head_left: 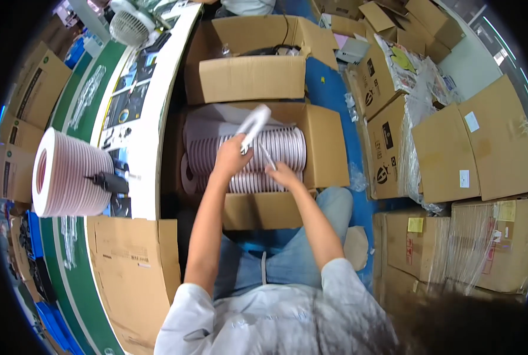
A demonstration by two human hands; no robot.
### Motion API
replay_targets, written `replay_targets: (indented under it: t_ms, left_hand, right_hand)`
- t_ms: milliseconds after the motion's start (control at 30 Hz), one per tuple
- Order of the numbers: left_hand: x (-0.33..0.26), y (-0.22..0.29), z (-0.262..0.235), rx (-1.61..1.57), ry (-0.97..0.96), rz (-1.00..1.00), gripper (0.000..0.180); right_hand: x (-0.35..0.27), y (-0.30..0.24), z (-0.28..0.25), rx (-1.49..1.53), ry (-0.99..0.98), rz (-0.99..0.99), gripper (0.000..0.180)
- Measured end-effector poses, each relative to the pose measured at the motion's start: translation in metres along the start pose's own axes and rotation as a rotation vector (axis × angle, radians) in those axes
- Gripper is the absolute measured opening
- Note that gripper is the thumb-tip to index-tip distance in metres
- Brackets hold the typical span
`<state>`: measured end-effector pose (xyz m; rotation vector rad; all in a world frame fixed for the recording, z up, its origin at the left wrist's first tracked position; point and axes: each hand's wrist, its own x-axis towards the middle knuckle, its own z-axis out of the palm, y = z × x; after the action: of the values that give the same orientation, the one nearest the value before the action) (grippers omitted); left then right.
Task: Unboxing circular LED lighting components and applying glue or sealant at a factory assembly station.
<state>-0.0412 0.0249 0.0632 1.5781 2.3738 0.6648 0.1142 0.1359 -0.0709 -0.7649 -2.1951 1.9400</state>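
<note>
Tightly Boxed In

Cartons [474, 148] crowded the right, a white bench edge [157, 136] the left. Inside the open box [326, 154], pinkish rings [276, 151] filled the space. Left hand [231, 157] gripped a white ring [253, 125] lifted clear; right hand [283, 174] rested half-curled on the stack.

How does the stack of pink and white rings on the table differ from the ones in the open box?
The stack on the table stands free on the work surface, untouched; the rings in the box lie packed in cardboard, with the left hand and right hand on them. The table stack looks larger. Both are pink-and-white ribbed rolls lying sideways.
</note>
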Motion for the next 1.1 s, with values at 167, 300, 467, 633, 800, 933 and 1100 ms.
replay_targets:
  t_ms: [167, 300, 467, 633, 800, 933, 1100]
  left_hand:
    - [-0.005, -0.002, 0.010, 0.121, -0.073, -0.027, 0.018]
    - [-0.026, 0.021, 0.008, 0.039, 0.696, 0.122, 0.016]
    - [-0.027, 0.009, 0.018, -0.367, 0.517, -0.240, 0.013]
    - [-0.030, -0.004, 0.028, 0.098, 0.104, -0.067, 0.013]
    - [-0.031, 0.014, 0.034, 0.043, 0.129, -0.076, 0.019]
    - [-0.032, -0.017, 0.061, -0.566, 0.650, -0.584, 0.018]
    - [-0.042, -0.016, 0.047, -1.079, 0.547, -0.775, 0.033]
  right_hand:
    - [0.013, -0.001, -0.010, -0.004, -0.019, 0.059, 0.008]
    - [-0.004, -0.001, -0.011, 0.137, -0.041, 0.003, 0.009]
    - [0.005, -0.009, -0.009, -0.026, -0.038, 0.114, 0.020]
    - [0.015, -0.030, -0.007, -0.408, -0.109, 0.213, 0.027]
    - [0.005, -0.026, -0.014, -0.164, -0.039, 0.058, 0.025]
    - [-0.011, -0.012, -0.022, 0.445, 0.112, 0.019, 0.033]
    - [-0.039, -0.054, -0.022, 0.924, 0.070, -0.192, 0.045]
